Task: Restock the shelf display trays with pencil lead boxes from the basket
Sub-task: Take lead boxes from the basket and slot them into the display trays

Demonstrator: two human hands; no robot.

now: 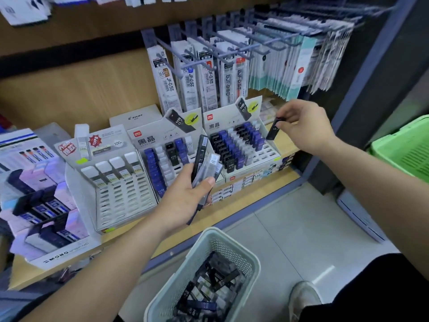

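- The right hand (301, 127) pinches one black lead box (272, 129) by its upper end between thumb and fingertips. The box hangs nearly upright, just above the back right corner of the right display tray (255, 169).
- The step in hand looks like seating this box in a slot of that tray. The tray holds black, blue and white boxes in separate columns, and its front rows show bare slots.
- The held box's label is too blurred to read, so it would be wise to check it against the tray's columns before choosing a slot.
- It should go in lower end first, at the same lean as its neighbours. The pinch should let go only once the box stands by itself.
- The rows are packed close, so a crooked entry could tip the boxes beside it.
- The left hand (183, 196) grips a fanned bundle of lead boxes (206, 159), fingers and thumb curled round them. It is just in front of the tray's left corner and is best kept off the rows.
- The basket (253, 259), well in front of and below the tray, holds more lead boxes.
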